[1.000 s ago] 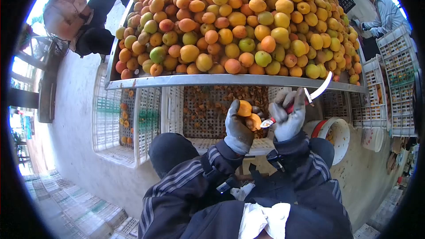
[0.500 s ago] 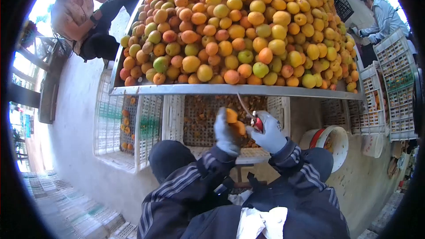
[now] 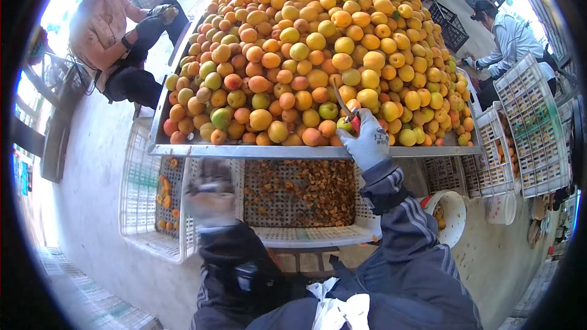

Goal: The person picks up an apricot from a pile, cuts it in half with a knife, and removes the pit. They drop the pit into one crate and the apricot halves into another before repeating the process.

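Note:
A broad heap of apricots (image 3: 287,55) lies on a metal-rimmed table (image 3: 306,152) in front of me. My right hand (image 3: 372,137), in a pale grey glove, reaches over the front rim to the nearest apricots. Its fingers are closed round a small red-handled tool (image 3: 356,123) with a thin, curved, brownish length pointing up and left. My left hand (image 3: 211,198), smeared by motion, is low on the left, over the sides of the white crates. Its fingers are blurred, so I cannot tell what they hold.
A white crate (image 3: 318,236) below the table holds small brown pieces; the left crate (image 3: 153,241) holds orange apricot pieces. A bucket (image 3: 455,217) and stacked crates (image 3: 535,125) stand right. One person (image 3: 113,36) sits left, another (image 3: 513,36) works at far right.
My left hand has swung left, away from my right hand; the split apricot it held no longer shows. My right hand has risen to the heap with the red-handled tool. The view has shifted slightly.

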A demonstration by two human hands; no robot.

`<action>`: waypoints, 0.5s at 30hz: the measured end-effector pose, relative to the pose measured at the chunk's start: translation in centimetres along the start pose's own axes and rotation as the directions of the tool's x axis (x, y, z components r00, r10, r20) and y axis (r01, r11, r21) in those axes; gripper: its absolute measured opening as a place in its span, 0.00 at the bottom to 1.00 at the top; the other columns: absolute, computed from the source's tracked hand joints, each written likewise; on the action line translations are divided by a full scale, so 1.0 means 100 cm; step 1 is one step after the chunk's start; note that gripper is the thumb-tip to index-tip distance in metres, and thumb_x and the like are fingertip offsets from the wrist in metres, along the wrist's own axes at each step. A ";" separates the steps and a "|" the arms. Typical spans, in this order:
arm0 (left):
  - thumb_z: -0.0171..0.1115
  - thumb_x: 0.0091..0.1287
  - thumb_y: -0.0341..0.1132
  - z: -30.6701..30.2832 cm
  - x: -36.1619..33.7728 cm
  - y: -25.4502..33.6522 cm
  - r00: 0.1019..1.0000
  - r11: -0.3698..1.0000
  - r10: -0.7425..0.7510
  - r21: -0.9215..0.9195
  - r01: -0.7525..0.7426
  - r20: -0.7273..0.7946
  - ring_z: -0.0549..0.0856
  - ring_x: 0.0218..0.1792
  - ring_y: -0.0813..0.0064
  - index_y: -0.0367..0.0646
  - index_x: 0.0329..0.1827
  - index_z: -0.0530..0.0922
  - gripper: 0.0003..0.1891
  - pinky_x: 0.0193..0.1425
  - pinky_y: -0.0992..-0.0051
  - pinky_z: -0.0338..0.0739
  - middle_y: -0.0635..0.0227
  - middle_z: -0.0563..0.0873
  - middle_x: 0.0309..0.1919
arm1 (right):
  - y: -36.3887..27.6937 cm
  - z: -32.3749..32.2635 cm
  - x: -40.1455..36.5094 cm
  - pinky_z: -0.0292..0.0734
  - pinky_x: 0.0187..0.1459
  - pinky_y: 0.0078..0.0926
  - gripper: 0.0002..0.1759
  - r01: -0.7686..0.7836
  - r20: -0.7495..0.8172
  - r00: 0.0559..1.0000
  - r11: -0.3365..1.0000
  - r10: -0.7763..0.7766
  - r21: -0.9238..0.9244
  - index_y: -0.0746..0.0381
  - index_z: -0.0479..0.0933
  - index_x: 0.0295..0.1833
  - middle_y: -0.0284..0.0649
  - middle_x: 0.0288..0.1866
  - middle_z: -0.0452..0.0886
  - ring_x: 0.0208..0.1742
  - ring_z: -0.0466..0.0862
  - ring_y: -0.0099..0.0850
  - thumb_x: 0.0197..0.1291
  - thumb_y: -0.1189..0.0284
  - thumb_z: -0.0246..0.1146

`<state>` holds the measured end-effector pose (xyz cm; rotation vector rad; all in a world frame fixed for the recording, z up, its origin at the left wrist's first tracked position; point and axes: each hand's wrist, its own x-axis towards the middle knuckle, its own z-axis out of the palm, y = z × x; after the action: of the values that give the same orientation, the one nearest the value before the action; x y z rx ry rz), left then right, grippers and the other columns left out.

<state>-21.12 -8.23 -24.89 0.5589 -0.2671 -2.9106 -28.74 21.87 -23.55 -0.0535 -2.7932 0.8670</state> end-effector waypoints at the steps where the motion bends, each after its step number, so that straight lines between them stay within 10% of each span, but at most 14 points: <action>1: 0.48 0.64 0.42 -0.009 0.002 -0.021 0.952 0.990 -0.136 0.084 0.117 0.274 0.78 0.45 0.61 0.35 0.52 0.70 0.20 0.46 0.61 0.75 0.54 0.78 0.44 | -0.003 -0.005 -0.004 0.75 0.40 0.33 0.25 -0.002 0.001 1.000 1.000 0.002 -0.001 0.64 0.71 0.47 0.47 0.42 0.77 0.40 0.79 0.40 0.45 0.65 0.68; 5: 0.46 0.66 0.44 0.013 -0.014 -0.126 0.876 0.791 -0.483 0.438 0.426 0.020 0.79 0.43 0.66 0.39 0.51 0.73 0.20 0.49 0.67 0.74 0.57 0.80 0.43 | 0.011 -0.017 -0.034 0.74 0.44 0.24 0.19 -0.067 0.002 0.997 0.818 0.080 0.571 0.65 0.71 0.49 0.43 0.40 0.80 0.43 0.79 0.27 0.50 0.74 0.64; 6: 0.44 0.68 0.47 0.000 -0.015 -0.150 0.894 0.796 -0.429 0.522 0.306 0.131 0.79 0.43 0.66 0.40 0.52 0.73 0.21 0.49 0.67 0.73 0.59 0.79 0.43 | 0.007 -0.025 -0.049 0.74 0.46 0.24 0.18 -0.193 0.183 0.979 0.656 0.084 0.730 0.66 0.70 0.49 0.42 0.42 0.79 0.44 0.79 0.26 0.51 0.77 0.63; 9: 0.40 0.69 0.52 -0.005 -0.032 -0.173 0.840 0.816 -0.528 0.353 0.458 0.129 0.78 0.45 0.68 0.43 0.53 0.72 0.23 0.50 0.68 0.72 0.62 0.79 0.45 | -0.006 -0.014 -0.078 0.71 0.51 0.23 0.17 -0.288 0.363 0.925 0.417 -0.111 0.862 0.67 0.70 0.50 0.39 0.47 0.77 0.48 0.77 0.26 0.52 0.83 0.59; 11: 0.41 0.69 0.52 -0.018 -0.030 -0.169 0.794 0.792 -0.593 0.276 0.545 0.133 0.78 0.45 0.70 0.42 0.52 0.71 0.23 0.50 0.69 0.73 0.63 0.79 0.45 | -0.007 -0.003 -0.089 0.70 0.49 0.21 0.17 -0.441 0.474 0.881 0.403 0.021 0.802 0.67 0.70 0.49 0.39 0.44 0.76 0.45 0.76 0.25 0.52 0.82 0.60; 13: 0.43 0.69 0.51 -0.034 -0.024 -0.166 0.917 0.848 -0.388 0.424 0.318 0.089 0.78 0.44 0.70 0.41 0.53 0.70 0.22 0.51 0.69 0.73 0.63 0.79 0.43 | 0.008 0.020 -0.094 0.69 0.45 0.20 0.15 -0.035 0.213 0.972 0.831 -0.101 0.554 0.67 0.69 0.48 0.37 0.38 0.74 0.38 0.74 0.24 0.54 0.79 0.61; 15: 0.43 0.69 0.51 -0.034 -0.020 -0.162 0.939 0.847 -0.312 0.491 0.205 0.147 0.78 0.44 0.70 0.40 0.54 0.68 0.23 0.50 0.70 0.73 0.63 0.78 0.42 | -0.005 0.011 -0.100 0.69 0.41 0.20 0.15 0.064 0.142 0.978 0.861 -0.155 0.504 0.66 0.67 0.46 0.34 0.32 0.69 0.34 0.70 0.23 0.57 0.72 0.62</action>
<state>-20.12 7.39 -30.60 0.3463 -1.0287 -3.1782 -19.22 19.82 -26.07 0.2778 -2.5931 1.6010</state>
